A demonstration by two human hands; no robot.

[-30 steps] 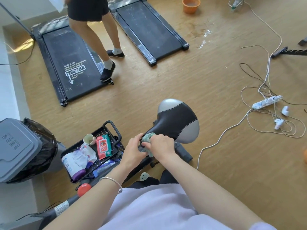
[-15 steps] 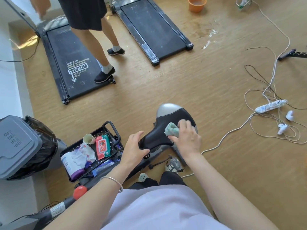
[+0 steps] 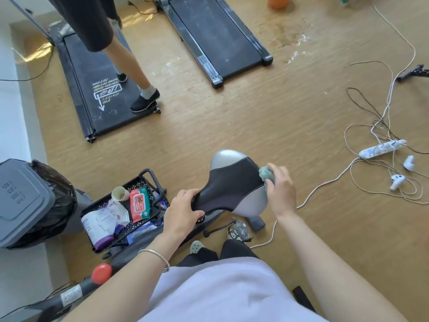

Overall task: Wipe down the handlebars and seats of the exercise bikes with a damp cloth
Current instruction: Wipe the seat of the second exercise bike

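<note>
The exercise bike's seat (image 3: 232, 184) is black with grey rear corners and points its narrow nose toward me. My left hand (image 3: 183, 211) grips that nose, thumb under and fingers over it. My right hand (image 3: 279, 187) holds a bunched grey-green cloth (image 3: 265, 173) against the seat's right rear edge. The bike's frame with a red knob (image 3: 101, 273) runs down to the lower left. No handlebars are in view.
A black cart (image 3: 153, 180) left of the seat holds a wipes pack, a paper cup and bags. A grey bin (image 3: 25, 203) stands at far left. Another person stands on the left treadmill (image 3: 92, 89). Cables and a power strip (image 3: 380, 148) lie at right.
My right hand slid the cloth from the seat's nose, across the top, to the right rear edge. My left hand took hold of the nose. The other person stepped along the treadmill.
</note>
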